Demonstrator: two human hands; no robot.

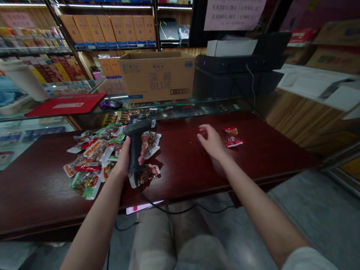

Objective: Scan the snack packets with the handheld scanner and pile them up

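Observation:
My left hand [126, 157] is closed around the grip of a black corded handheld barcode scanner [135, 145], whose head points up and away from me. It sits over a loose heap of small foil snack packets [94, 158] on a dark red wooden counter [179, 174]. Several packets lie beside and under the hand. My right hand [210, 142] hovers over the counter with its fingers apart and holds nothing. The nearest thing to it is a small red snack packet [232, 137], a short way to its right.
The scanner's black cable [162, 210] droops off the counter's front edge towards my knees. Behind the counter stand a glass display case [176, 103], a cardboard box [157, 77], a black printer [237, 67], a computer mouse [110, 104] and a red mat [65, 104].

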